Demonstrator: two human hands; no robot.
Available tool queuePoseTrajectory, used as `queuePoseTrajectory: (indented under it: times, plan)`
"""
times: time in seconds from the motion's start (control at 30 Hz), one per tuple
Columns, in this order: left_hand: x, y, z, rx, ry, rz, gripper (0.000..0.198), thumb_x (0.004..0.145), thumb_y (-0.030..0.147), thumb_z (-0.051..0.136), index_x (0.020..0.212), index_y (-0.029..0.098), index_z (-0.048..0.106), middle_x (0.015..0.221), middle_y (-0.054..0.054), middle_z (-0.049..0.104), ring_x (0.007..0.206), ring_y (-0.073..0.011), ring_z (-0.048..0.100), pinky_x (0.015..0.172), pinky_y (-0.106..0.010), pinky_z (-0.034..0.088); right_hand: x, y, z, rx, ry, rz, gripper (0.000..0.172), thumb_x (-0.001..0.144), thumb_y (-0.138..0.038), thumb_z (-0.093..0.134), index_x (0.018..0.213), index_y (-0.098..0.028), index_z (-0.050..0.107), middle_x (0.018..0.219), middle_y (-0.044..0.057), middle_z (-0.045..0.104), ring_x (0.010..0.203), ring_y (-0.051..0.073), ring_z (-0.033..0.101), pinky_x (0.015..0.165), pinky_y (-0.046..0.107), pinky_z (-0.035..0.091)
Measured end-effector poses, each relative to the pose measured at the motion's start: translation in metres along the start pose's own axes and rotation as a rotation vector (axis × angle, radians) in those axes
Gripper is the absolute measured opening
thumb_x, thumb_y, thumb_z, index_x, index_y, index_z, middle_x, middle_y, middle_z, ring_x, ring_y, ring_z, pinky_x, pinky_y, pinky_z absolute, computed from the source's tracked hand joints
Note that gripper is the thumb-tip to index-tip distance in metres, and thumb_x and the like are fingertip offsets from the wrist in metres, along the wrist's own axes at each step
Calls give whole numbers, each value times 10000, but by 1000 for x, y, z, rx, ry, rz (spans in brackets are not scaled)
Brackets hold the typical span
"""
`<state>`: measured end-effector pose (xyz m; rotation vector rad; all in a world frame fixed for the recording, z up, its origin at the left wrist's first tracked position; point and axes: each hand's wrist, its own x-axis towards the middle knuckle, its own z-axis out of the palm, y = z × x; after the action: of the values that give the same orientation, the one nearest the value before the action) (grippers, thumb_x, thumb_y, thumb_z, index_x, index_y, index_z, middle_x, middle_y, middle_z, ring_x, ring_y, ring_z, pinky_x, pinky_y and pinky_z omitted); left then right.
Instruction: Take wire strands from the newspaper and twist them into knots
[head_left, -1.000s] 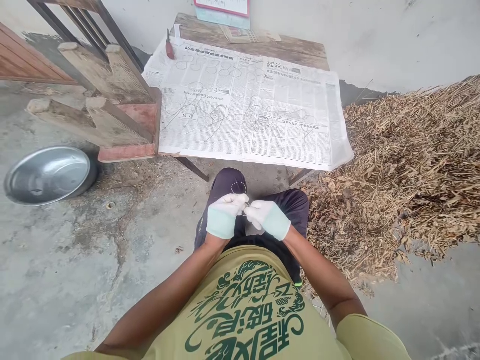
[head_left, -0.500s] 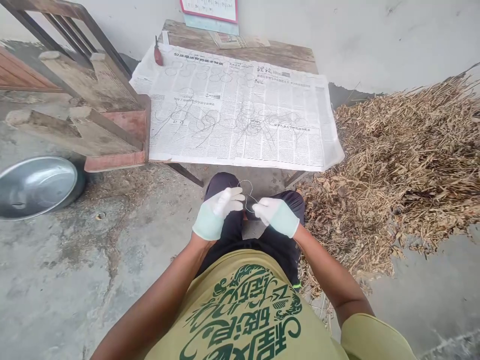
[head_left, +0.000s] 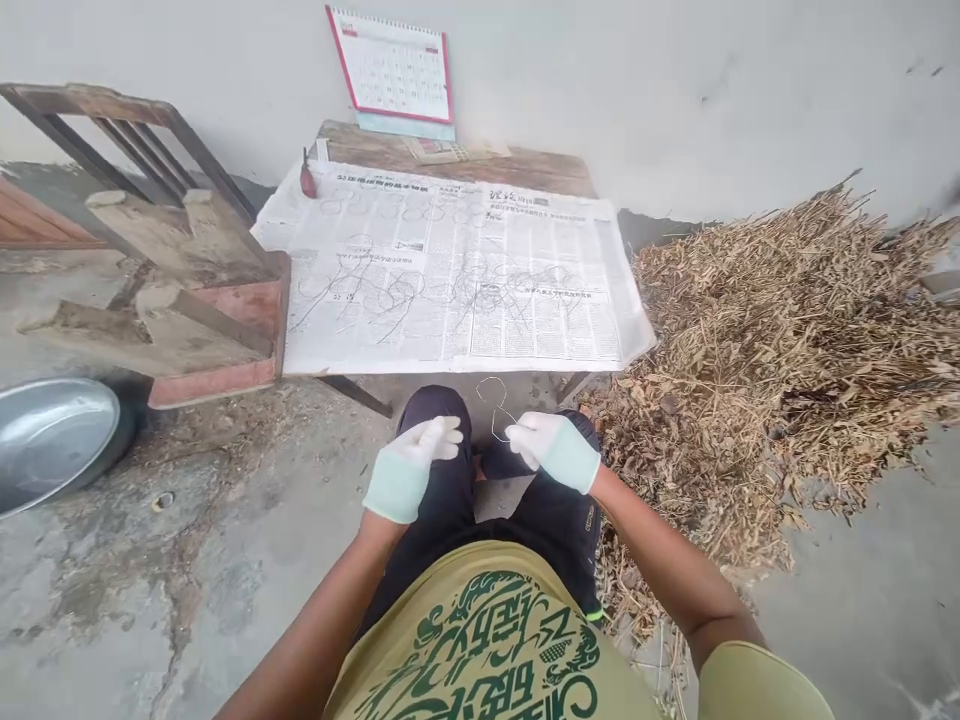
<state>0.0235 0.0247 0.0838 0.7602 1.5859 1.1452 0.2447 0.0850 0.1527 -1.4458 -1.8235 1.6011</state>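
One wire point(head_left: 496, 407) | end hidden in right hand point(head_left: 541, 442) | basin point(head_left: 52, 440) cut off

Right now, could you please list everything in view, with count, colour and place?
held wire: one, pale, in right hand
wires: many, dark, on newspaper
newspaper: count unclear, white, on table
table: one, brown, by wall
tool: one, red, newspaper's far corner
calendar: one, white, table's back
wooden furniture: count unclear, brown, left
basin: one, silver, left floor
straw: one heap, tan, right
left hand: one, white-gloved, over left leg
right hand: one, white-gloved, over right leg
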Motion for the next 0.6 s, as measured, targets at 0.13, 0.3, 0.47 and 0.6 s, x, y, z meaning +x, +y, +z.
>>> queuePoseTrajectory:
  times: [0.13,0.3,0.47,0.6]
  plan:
    - [16,-15,-19,85,87,-43,821,696,828,646,1058,105,784,945,-154,811,784,-264,750,818,-416,608,20,-16,-46,-59,103,-33,315,994,-276,536,693,-185,562,475,-53,519,440,91,479,506,212,369]
    - [37,-32,-30,151,146,-76,681,665,753,643,911,133,784,828,-126,800,705,-251,732,736,-397,612,78,-39,-123,-267,310,-24,321,1019,-310,547,732,-169,578,531,-12,577,457,101,514,495,213,402]
    - [48,-44,-26,222,204,-100,714,637,757,569,892,124,777,785,-116,780,596,-201,625,617,-362,554,143,-59,-192,-442,426,37,325,1028,-346,577,813,-119,666,553,40,610,521,133,572,534,233,455]
    - [53,-56,-23,355,216,-71,716,694,752,504,950,146,787,789,-91,779,635,-227,644,698,-386,546,186,-65,-238,-542,486,117,375,1065,-324,525,834,-80,692,622,78,652,569,135,600,604,252,500]
